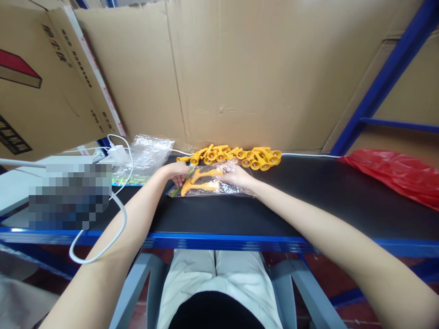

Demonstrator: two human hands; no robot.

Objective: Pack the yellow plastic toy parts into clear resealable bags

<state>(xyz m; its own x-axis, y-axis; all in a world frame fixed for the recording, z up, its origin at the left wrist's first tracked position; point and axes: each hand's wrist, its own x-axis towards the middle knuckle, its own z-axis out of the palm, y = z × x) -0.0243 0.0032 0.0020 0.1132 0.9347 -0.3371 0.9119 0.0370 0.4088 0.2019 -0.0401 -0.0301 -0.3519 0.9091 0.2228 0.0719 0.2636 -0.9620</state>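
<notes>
A clear plastic bag [233,188] with a colourful printed edge lies low over the black table top. Within its film show two orange-yellow, hammer-shaped plastic toys [206,186], side by side. At the bag's printed left end, my left hand [179,172] is closed on it, with the fingertips partly hidden. My right hand [237,176] is at the other end, by the toys' handle ends. Film and glare cover its fingers, so whether it is inside the bag or behind it is unclear. Just behind both hands lies a pile of yellow plastic pieces [248,155] with flared round ends.
More clear bags [146,153] with printed edges lie at the left. A white cable [125,214] loops over my left forearm from a white adapter [118,155]. Cardboard [240,68] walls the back. Red plastic [394,176] rests at the right; a blue rail [222,241] edges the table.
</notes>
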